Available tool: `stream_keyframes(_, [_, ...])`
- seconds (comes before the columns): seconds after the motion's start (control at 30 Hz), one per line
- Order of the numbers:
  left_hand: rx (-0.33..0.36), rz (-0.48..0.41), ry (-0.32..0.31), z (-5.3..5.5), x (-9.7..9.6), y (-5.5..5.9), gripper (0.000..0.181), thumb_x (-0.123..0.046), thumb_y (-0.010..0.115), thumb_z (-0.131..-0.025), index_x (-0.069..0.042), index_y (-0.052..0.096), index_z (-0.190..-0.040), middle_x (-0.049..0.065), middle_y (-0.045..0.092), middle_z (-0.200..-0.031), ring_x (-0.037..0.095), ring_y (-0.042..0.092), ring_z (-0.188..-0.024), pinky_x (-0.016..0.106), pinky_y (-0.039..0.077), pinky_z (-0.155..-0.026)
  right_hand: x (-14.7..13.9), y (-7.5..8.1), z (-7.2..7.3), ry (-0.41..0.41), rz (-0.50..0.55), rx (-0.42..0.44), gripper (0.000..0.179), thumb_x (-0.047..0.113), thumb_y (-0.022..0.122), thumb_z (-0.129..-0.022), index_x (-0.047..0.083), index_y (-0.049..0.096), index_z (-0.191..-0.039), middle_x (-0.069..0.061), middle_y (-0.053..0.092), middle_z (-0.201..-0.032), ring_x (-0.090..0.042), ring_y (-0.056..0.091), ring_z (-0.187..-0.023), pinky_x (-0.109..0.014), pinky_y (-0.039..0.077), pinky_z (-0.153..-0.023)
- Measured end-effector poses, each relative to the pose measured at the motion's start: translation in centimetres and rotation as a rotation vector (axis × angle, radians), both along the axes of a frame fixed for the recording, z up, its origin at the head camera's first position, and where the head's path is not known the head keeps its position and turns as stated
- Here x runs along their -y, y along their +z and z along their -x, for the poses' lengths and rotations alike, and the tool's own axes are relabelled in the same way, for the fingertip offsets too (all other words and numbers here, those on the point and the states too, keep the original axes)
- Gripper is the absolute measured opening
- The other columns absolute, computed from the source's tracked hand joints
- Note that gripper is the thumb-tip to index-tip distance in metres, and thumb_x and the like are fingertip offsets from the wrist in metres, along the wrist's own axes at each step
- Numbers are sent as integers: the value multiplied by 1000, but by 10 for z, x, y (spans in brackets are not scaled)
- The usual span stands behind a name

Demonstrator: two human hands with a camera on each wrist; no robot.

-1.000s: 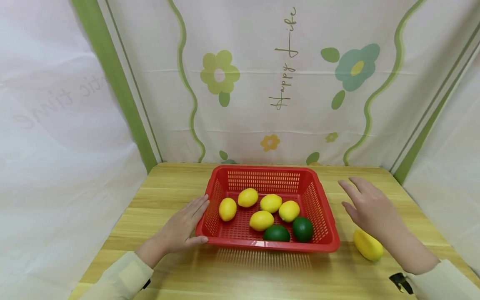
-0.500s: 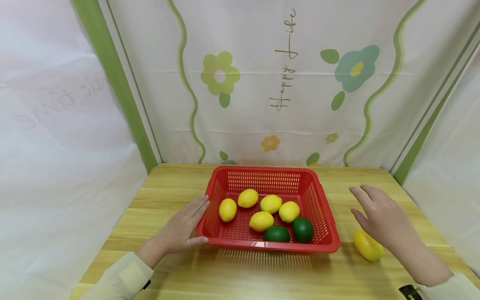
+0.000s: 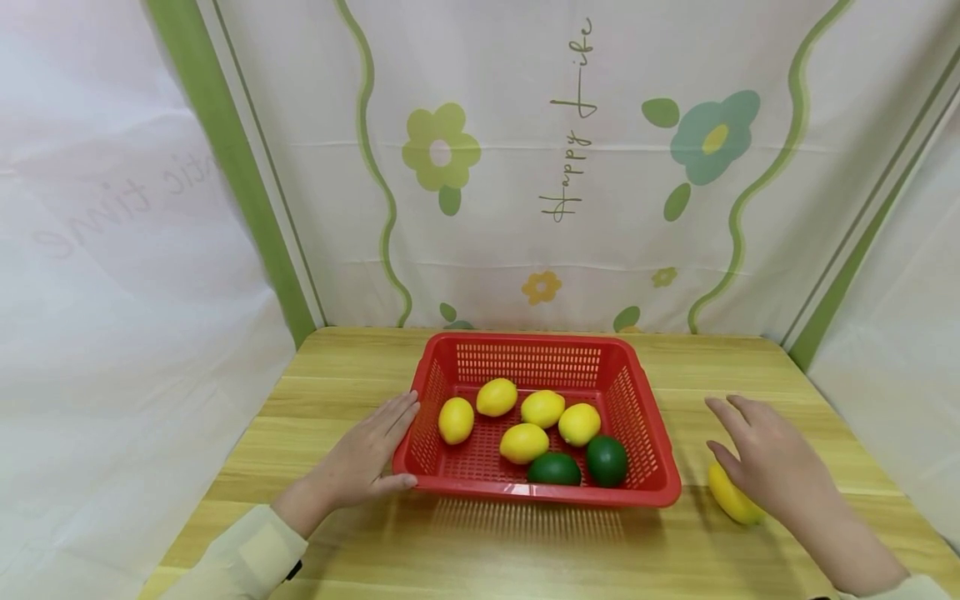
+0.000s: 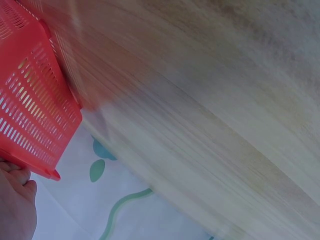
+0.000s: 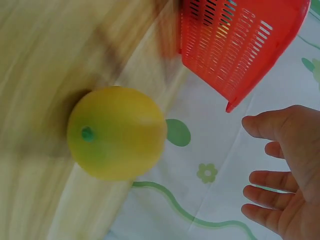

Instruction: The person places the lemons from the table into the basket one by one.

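A red plastic basket (image 3: pixel 536 492) with slotted walls stands on the wooden table. Inside it lie several lemons (image 3: pixel 497 397) and two dark green oval fruits (image 3: pixel 607 462). My left hand (image 3: pixel 358 462) rests on the basket's left rim with extended fingers, thumb along the front corner. To the right of the basket, my right hand (image 3: pixel 776 454) hovers palm down, fingers spread and nothing held. Under it lies a yellow mango (image 3: pixel 731 496), partly covered by the hand in the head view. The right wrist view shows the mango's greenish stem end, apart from the fingers.
The wooden table (image 3: pixel 480 550) reaches back to a white curtain (image 3: pixel 495 75) printed with flowers and lettering. More white cloth (image 3: pixel 127 333) hangs close along the left side, and also on the right.
My right hand has moved right and then down toward the mango, covering more of it. The left hand and the basket have stayed in place.
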State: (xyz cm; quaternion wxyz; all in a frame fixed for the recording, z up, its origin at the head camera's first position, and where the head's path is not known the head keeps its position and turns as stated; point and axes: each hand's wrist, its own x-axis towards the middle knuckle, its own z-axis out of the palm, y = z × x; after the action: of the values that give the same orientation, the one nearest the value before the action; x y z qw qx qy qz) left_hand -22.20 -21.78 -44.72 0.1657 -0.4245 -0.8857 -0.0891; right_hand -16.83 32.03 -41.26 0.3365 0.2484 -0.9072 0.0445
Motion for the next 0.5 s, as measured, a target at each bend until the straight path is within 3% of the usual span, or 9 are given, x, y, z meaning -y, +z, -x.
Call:
stream_keyframes(0.27, [-8, -13, -5, 0, 0, -1, 90, -63, 46, -93, 7, 33, -147, 21, 31, -153, 34, 29, -141, 46, 29, -112, -6, -14, -6, -45, 5, 79, 86, 64, 13, -95, -6, 58, -117, -31, 60, -100, -49, 59, -87, -60, 51, -69])
stream_keyframes(0.4, [-5, -14, -2, 0, 0, -1, 89, -62, 49, -92, 7, 33, -147, 21, 31, -153, 34, 29, -141, 43, 27, -113, -8, -21, -7, -76, 4, 138, 90, 67, 12, -93, -6, 58, -119, -31, 60, -102, -49, 59, -89, -60, 51, -70])
stream_keyframes(0.5, [-2, -11, 0, 0, 0, -1, 90, -60, 51, -91, 7, 32, -147, 21, 30, -154, 33, 29, -141, 43, 27, -113, -9, -24, -9, -93, -3, 172, 71, 59, 49, -94, -6, 58, -119, -29, 60, -102, -47, 59, -89, -59, 51, -72])
